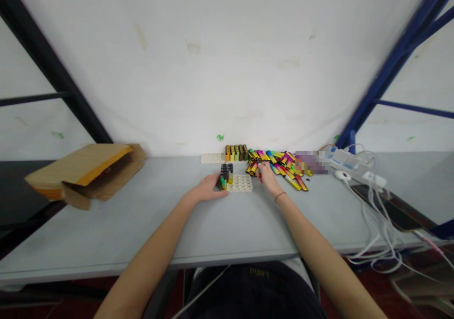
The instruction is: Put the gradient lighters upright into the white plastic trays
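Note:
My left hand [209, 188] rests at the left end of a white tray with round holes [242, 183], its fingers apart beside the tray. Several upright lighters with black tops [230, 174] stand in the tray's left part. My right hand [266, 176] is at the left edge of a loose pile of shiny multicoloured lighters [283, 165], fingers pinched together; what they hold is too small to make out. Behind, a second white tray [213, 158] carries rows of upright lighters [236, 153] on its right side.
An open cardboard box [85, 172] lies on the left of the grey table [149, 224]. On the right are a white power strip [358, 167], tangled white cables [379, 215] and a dark phone [388, 207]. A white wall rises behind the table.

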Demonstrator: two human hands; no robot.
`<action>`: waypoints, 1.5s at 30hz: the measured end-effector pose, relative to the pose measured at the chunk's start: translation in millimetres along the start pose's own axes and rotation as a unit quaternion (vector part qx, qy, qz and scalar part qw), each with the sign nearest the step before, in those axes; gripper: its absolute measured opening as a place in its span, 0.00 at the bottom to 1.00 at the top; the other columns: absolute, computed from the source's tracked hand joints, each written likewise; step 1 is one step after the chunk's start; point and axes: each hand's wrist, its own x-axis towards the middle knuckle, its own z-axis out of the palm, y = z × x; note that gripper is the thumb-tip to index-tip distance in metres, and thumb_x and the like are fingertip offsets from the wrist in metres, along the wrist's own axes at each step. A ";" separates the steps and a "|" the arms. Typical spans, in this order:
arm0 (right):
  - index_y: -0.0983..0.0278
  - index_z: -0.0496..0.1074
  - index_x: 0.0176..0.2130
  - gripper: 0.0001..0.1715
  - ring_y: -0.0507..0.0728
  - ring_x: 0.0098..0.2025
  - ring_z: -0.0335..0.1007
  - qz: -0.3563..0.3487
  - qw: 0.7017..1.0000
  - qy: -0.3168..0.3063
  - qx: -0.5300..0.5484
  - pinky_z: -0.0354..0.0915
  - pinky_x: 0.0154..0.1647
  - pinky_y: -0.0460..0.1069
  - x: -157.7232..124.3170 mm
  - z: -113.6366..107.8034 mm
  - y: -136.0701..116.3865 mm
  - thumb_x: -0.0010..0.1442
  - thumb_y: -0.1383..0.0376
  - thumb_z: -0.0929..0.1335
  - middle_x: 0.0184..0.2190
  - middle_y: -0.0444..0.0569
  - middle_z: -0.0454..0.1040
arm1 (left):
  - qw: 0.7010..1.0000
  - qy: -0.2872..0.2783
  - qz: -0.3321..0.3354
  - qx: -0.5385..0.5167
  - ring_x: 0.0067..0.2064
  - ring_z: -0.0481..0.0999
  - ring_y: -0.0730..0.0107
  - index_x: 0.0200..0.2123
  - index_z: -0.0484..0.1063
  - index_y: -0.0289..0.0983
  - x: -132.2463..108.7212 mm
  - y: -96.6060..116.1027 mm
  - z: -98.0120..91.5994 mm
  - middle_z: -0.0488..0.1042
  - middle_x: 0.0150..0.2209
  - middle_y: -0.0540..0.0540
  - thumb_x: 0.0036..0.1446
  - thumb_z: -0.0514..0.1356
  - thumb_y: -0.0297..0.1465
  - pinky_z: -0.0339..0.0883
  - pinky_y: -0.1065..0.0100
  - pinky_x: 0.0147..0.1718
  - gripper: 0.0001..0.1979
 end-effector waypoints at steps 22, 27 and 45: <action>0.65 0.69 0.53 0.17 0.56 0.35 0.75 -0.225 0.945 -0.093 -0.219 0.70 0.41 0.50 -29.7 45.0 -5.3 0.66 0.64 0.65 0.36 0.50 0.79 | 1.000 0.011 0.002 -0.015 0.55 0.74 0.43 0.57 0.70 0.33 0.1 -1.2 2.2 0.75 0.55 0.34 0.50 0.64 0.49 0.65 0.49 0.57 0.36; 0.62 0.68 0.58 0.19 0.58 0.41 0.76 -0.257 0.884 -0.094 -0.379 0.69 0.44 0.51 -32.3 52.0 -14.4 0.69 0.65 0.64 0.42 0.53 0.80 | 1.000 0.020 0.005 -0.017 0.53 0.76 0.44 0.53 0.72 0.33 0.5 -2.2 3.0 0.77 0.52 0.35 0.49 0.65 0.48 0.68 0.50 0.54 0.33; 0.66 0.66 0.61 0.25 0.63 0.51 0.73 -0.086 0.861 0.073 -0.496 0.67 0.50 0.53 -24.1 -6.4 -44.6 0.69 0.60 0.61 0.51 0.59 0.74 | 1.000 0.009 0.008 -0.012 0.53 0.76 0.44 0.55 0.70 0.31 0.2 -0.8 0.6 0.76 0.54 0.33 0.50 0.64 0.47 0.67 0.51 0.56 0.34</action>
